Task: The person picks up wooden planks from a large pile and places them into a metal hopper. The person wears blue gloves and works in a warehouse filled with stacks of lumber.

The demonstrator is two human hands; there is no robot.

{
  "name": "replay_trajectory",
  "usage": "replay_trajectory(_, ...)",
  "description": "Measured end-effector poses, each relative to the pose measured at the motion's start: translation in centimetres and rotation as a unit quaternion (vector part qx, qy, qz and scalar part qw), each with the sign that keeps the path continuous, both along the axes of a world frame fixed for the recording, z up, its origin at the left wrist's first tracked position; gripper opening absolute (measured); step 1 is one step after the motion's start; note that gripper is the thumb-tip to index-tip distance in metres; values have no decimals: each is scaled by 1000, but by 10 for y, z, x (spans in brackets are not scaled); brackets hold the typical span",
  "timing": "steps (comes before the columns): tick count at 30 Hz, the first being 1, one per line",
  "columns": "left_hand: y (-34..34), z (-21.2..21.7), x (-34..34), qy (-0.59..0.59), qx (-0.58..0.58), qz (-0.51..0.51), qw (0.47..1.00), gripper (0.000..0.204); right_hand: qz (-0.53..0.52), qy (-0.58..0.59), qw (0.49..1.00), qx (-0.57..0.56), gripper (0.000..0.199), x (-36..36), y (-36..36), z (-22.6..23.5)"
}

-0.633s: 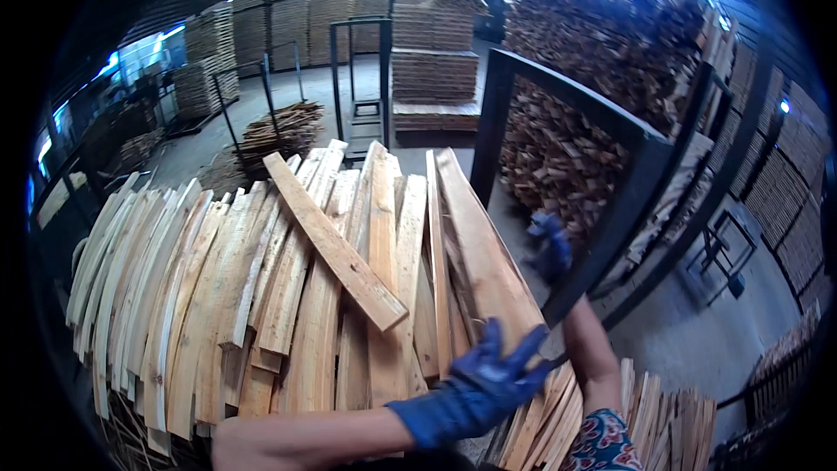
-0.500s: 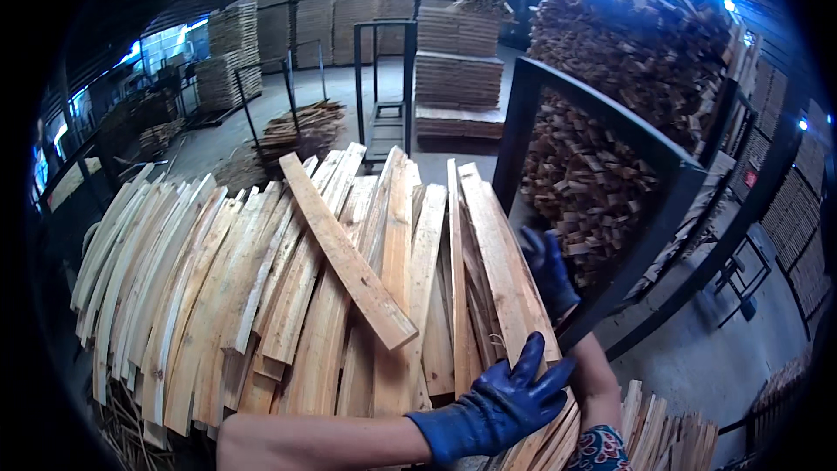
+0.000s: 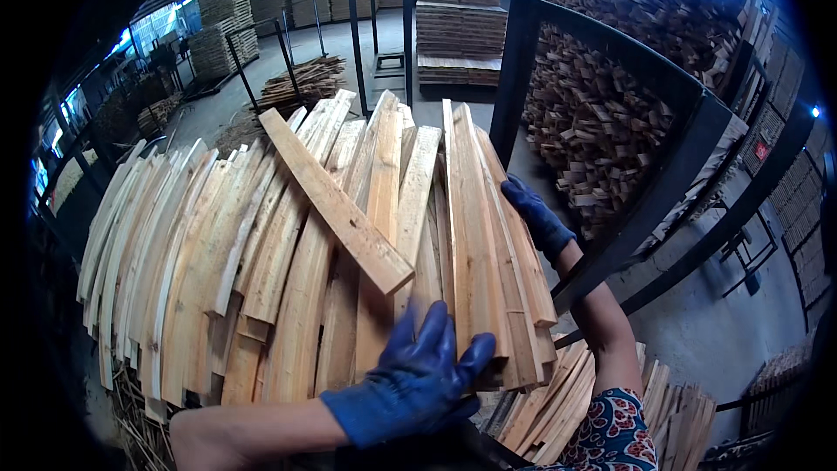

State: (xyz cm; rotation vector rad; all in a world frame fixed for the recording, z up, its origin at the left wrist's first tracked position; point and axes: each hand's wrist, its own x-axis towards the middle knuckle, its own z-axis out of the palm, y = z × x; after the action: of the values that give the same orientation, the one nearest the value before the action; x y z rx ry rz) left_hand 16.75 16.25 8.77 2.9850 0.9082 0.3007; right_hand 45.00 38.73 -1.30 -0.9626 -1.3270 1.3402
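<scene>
A big pile of long pale wooden slats (image 3: 261, 244) lies fanned out in front of me. One shorter board (image 3: 336, 201) rests diagonally across the top. My left hand (image 3: 417, 379), in a blue glove, presses with spread fingers against the near ends of a tight bundle of slats (image 3: 484, 244) at the pile's right side. My right hand (image 3: 536, 218), also in a blue glove, lies along the bundle's right edge farther up, fingers pointing away from me.
A black metal frame (image 3: 628, 157) holding stacked short wood pieces (image 3: 593, 122) stands close on the right. More slats (image 3: 558, 401) lie below my right arm. Stacked timber (image 3: 458, 9) and metal racks (image 3: 379, 26) stand behind on a concrete floor.
The view has moved closer over the pile. My left hand has shifted left onto the bundle's near ends, and my right hand has slid farther up its right edge.
</scene>
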Motion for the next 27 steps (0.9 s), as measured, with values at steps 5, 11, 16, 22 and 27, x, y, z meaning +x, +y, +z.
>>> replay_trajectory(5, 7, -17, 27, -191, -129, 6, 973, 62, -11, -96, 995, 34, 41, 15, -16, -13)
replay_trajectory(11, 17, -5, 8, -149, -88, -80, 982, 50, 38, 50, 995, -77, 47, 0, -26, -5)
replay_trajectory(16, 40, 26, -29, -43, 121, -89, 988, 47, 49, 25, 997, -57, 52, 4, -24, -6)
replay_trajectory(22, 85, 18, -13, 130, 153, -23, 979, 34, -146, 95, 973, -150, 61, 20, -44, 3)
replay_trajectory(27, 100, 28, 36, 327, 144, -28, 934, 26, -312, 100, 917, 226, 38, 93, -125, 43)
